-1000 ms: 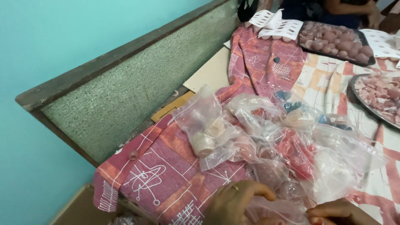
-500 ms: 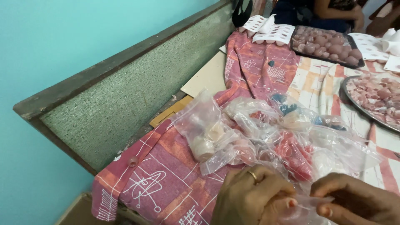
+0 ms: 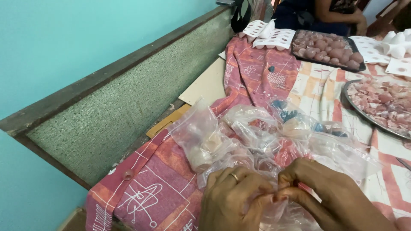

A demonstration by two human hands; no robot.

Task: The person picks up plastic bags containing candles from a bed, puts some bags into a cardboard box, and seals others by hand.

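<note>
Clear plastic bag (image 3: 282,209) at bottom centre, on red patterned cloth (image 3: 150,188), pinched between both hands. Left hand (image 3: 233,201), ring on finger, grip clenched on bag; right hand (image 3: 329,194) grip clenched on same bag, fingertips meeting. Heap of clear bags (image 3: 257,137) just beyond hands. Black tray of pink lumps (image 3: 327,48) far back; round metal plate (image 3: 376,102) to right. Teal wall (image 3: 64,42) left.

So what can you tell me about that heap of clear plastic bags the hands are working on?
The clear plastic bags lie in a crumpled, overlapping heap on a red patterned cloth. They look thin, glossy and wrinkled; some hold small pale pieces, others something dark blue. The left hand and right hand pinch one bag's film together at the heap's near edge.
</note>
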